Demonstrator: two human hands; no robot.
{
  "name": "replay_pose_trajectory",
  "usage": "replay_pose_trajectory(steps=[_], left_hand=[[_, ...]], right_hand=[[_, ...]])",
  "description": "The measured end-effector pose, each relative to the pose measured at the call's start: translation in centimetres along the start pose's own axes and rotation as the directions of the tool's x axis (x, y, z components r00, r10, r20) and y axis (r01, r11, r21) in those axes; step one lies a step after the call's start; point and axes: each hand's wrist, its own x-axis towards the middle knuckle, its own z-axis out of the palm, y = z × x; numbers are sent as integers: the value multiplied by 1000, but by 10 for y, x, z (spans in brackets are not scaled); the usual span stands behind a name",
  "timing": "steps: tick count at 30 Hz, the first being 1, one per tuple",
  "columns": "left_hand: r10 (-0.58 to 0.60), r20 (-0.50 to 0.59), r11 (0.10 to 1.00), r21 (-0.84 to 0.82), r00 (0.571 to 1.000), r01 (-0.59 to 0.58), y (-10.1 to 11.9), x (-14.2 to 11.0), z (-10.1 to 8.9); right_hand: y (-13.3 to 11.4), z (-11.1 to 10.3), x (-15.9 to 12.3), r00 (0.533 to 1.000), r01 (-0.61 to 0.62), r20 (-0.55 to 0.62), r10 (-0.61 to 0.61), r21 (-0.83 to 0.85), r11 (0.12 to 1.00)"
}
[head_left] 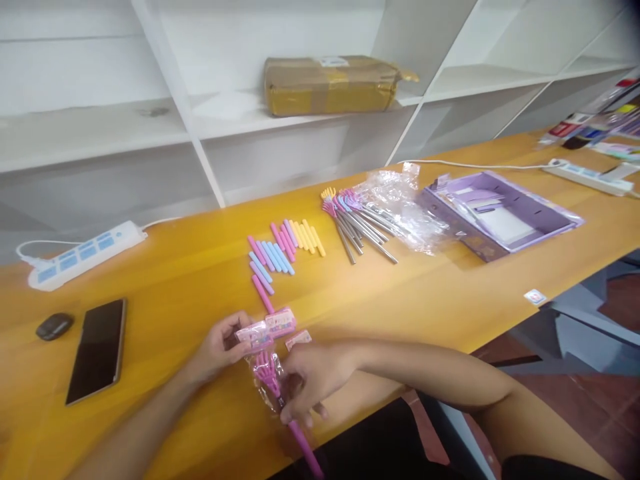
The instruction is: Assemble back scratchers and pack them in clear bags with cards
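Observation:
My left hand (220, 343) pinches the pink printed header (256, 335) of a clear plastic bag. Inside the bag shows the hand-shaped head of a pink back scratcher (267, 373). The fingers of my right hand (315, 380) are closed round its shaft, and its pink handle reaches down past the table's front edge. Another pink printed card (281, 322) touches the bag header, and a third card (299, 340) lies beside my right wrist. Beyond my hands lie several loose pink, blue, purple and yellow handles (275, 257). More back scratchers (360, 220) with metal shafts are piled behind.
Crumpled clear plastic (405, 207) lies against a purple open box (545, 207) at the right. At the left are a phone (97, 350), a mouse (55, 326) and a power strip (90, 255). A taped carton (330, 85) sits on the shelf; bottles (590, 127) lie far right.

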Motion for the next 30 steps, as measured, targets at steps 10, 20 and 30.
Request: replay_pose_trajectory(steps=[10,20,30], left_hand=[[-13,147,971,-233,989,47,8,4,5],[-26,214,902,-417,976,115,21,11,11],[-104,194,970,-197,975,142,15,10,13]], right_hand=[[39,49,-24,967,59,-255,-9,186,981],[42,-46,-241,-84,-203,-989,-120,-101,974],[83,-185,-434,-481,-835,-853,-204,375,403]])
